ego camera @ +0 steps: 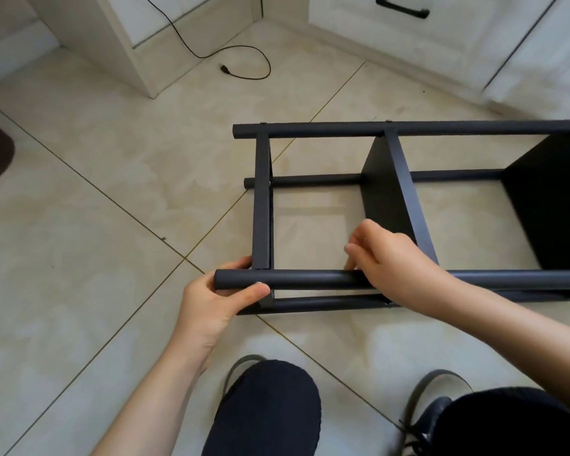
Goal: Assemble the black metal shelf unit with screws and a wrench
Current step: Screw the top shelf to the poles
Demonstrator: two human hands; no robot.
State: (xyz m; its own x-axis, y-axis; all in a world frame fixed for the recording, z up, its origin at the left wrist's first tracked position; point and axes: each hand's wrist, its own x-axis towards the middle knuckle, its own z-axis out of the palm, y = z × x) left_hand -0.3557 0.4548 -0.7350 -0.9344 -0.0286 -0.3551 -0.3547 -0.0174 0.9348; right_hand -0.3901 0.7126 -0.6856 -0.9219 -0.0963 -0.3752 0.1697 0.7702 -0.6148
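Two hands on the shelf unit [389,192], lying sideways on the floor [112,192]. Left hand [211,301] grips near pole [297,279]; right hand [392,258], fingers pinched there, contents hidden. Risk: unsecured pole shifting, misaligning the joint.

No text, label, brand, number or sign can be read anywhere in the view.
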